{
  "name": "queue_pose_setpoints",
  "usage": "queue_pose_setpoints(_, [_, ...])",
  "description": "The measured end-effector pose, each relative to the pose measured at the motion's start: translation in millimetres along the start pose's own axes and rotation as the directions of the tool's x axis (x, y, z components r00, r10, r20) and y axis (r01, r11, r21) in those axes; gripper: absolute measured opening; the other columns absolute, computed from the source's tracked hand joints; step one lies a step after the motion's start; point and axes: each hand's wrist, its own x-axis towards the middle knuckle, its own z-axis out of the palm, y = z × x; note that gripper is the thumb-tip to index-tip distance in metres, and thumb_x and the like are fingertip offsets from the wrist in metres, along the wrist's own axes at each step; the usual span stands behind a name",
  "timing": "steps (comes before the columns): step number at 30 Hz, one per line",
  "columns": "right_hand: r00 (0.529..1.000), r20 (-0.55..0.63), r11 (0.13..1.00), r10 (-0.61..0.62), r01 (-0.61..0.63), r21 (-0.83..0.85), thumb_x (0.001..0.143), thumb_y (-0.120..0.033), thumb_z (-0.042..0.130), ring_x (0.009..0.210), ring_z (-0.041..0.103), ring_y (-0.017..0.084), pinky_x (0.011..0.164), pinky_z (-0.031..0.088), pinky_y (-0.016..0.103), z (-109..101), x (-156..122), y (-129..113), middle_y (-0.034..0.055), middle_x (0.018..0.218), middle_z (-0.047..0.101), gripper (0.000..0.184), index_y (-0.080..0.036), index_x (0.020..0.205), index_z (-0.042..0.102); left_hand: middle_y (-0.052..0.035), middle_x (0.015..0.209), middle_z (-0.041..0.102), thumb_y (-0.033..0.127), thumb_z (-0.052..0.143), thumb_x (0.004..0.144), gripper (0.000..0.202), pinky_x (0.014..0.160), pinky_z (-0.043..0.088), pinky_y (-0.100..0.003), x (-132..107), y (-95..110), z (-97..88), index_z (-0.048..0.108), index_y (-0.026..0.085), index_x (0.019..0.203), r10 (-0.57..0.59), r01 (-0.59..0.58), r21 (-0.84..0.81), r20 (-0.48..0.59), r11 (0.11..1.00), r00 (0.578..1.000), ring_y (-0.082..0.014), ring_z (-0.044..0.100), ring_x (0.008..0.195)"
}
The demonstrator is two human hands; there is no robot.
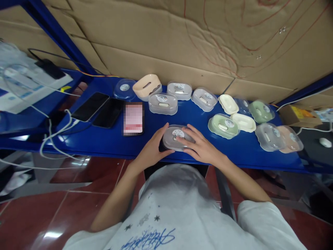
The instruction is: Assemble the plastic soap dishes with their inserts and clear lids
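A grey soap box [170, 138] with a clear lid and a round sticker lies at the front edge of the blue table, between my hands. My left hand [154, 146] grips its left end, thumb at the near side and fingers at the far side. Fingers of my right hand [203, 145] rest over the lid and hold the right end. Behind it stand similar grey soap boxes with clear lids, among them one soap box [163, 104] just beyond my left hand. To the right sits a green soap box [224, 126] beside a cream soap dish [244, 122].
A phone [133, 118] with a lit, blurred screen lies to the left, near two dark phones [91, 106] and white cables [53, 139]. At the back are a peach soap box part [147, 86] and a blue lidded one [125, 89]. Cardboard [156, 38] walls the table's rear.
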Motion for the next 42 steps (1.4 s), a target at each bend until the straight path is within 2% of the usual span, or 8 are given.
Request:
queue_pose_setpoints(17, [0.999, 0.041, 0.98, -0.007, 0.015, -0.197, 0.112, -0.043, 0.059, 0.171, 0.02, 0.034, 0.132, 0.041, 0.06, -1, -8, -5, 0.0113, 0.174, 0.044, 0.055, -0.03, 0.164, 0.053, -0.0102, 0.177, 0.039, 0.048, 0.079, 0.1, 0.091, 0.133, 0.039, -0.051, 0, -1, -0.4, 0.026, 0.037, 0.174, 0.047, -0.048, 0.039, 0.024, 0.998, 0.999, -0.0321, 0.041, 0.163])
queue_pose_setpoints(23, [0.973, -0.033, 0.888, 0.229, -0.223, -0.402, 0.11, -0.039, 0.06, 0.166, 0.033, 0.035, 0.135, 0.03, 0.063, -3, 1, -3, 0.0116, 0.176, 0.042, 0.062, -0.03, 0.169, 0.045, -0.0102, 0.178, 0.033, 0.042, 0.07, 0.106, 0.081, 0.135, 0.037, -0.052, 0, 4, 3.6, 0.025, 0.04, 0.174, 0.064, -0.06, 0.065, -0.064, 0.996, 0.996, -0.0308, 0.035, 0.166])
queue_pose_setpoints(27, [0.892, -0.233, 0.739, 0.388, -0.452, -0.5, 0.111, -0.031, 0.055, 0.165, 0.035, 0.036, 0.133, 0.028, 0.064, -37, 9, 15, 0.0172, 0.179, 0.033, 0.064, -0.023, 0.172, 0.038, -0.0094, 0.175, 0.036, 0.04, 0.065, 0.109, 0.072, 0.134, 0.039, -0.052, -1, 9, 1.8, 0.029, 0.04, 0.172, 0.054, -0.051, 0.056, -0.046, 0.997, 0.997, -0.0293, 0.04, 0.163])
queue_pose_setpoints(30, [0.794, -0.343, 0.666, 0.501, -0.607, -0.433, 0.111, -0.031, 0.053, 0.156, 0.047, 0.035, 0.126, 0.039, 0.056, -80, -3, 43, 0.0176, 0.171, 0.048, 0.057, -0.02, 0.166, 0.048, -0.009, 0.172, 0.04, 0.04, 0.061, 0.111, 0.063, 0.133, 0.04, -0.053, -2, 11, 0.8, 0.036, 0.038, 0.169, 0.036, -0.035, 0.057, -0.017, 0.998, 0.999, -0.0292, 0.044, 0.16])
queue_pose_setpoints(34, [0.553, -0.247, 0.453, 0.796, -0.814, -0.364, 0.111, -0.025, 0.05, 0.133, 0.066, 0.031, 0.111, 0.045, 0.044, -129, -40, 90, 0.018, 0.146, 0.071, 0.043, -0.02, 0.15, 0.067, -0.0089, 0.166, 0.049, 0.041, 0.059, 0.111, 0.053, 0.132, 0.041, -0.056, -1, 9, 2.8, 0.048, 0.035, 0.162, 0.055, -0.056, 0.098, 0.006, 0.994, 0.998, -0.0297, 0.048, 0.156])
queue_pose_setpoints(36, [0.473, -0.167, 0.387, 0.865, -0.841, -0.378, 0.107, -0.021, 0.055, 0.124, 0.07, 0.031, 0.104, 0.046, 0.042, -138, -60, 108, 0.0213, 0.139, 0.074, 0.04, -0.018, 0.142, 0.073, -0.009, 0.163, 0.053, 0.041, 0.059, 0.111, 0.047, 0.131, 0.043, -0.058, -1, 7, 4.7, 0.054, 0.034, 0.158, 0.082, -0.081, 0.129, -0.003, 0.988, 0.997, -0.0306, 0.05, 0.154])
queue_pose_setpoints(38, [0.443, -0.104, 0.375, 0.89, -0.843, -0.386, 0.1, -0.017, 0.063, 0.116, 0.072, 0.031, 0.098, 0.047, 0.04, -138, -75, 119, 0.0234, 0.132, 0.076, 0.036, -0.015, 0.133, 0.079, -0.0091, 0.159, 0.057, 0.042, 0.059, 0.111, 0.043, 0.13, 0.044, -0.06, 0, 5, 6.4, 0.06, 0.033, 0.152, 0.104, -0.101, 0.155, -0.011, 0.983, 0.994, -0.032, 0.051, 0.153])
queue_pose_setpoints(42, [0.443, -0.046, 0.396, 0.895, -0.839, -0.374, 0.096, -0.017, 0.067, 0.117, 0.071, 0.029, 0.097, 0.049, 0.037, -124, -95, 125, 0.021, 0.139, 0.073, 0.032, -0.016, 0.125, 0.08, -0.0092, 0.152, 0.063, 0.04, 0.059, 0.111, 0.037, 0.129, 0.046, -0.062, 0, 3, 8.2, 0.067, 0.031, 0.145, 0.128, -0.124, 0.181, -0.008, 0.976, 0.992, -0.0328, 0.051, 0.153])
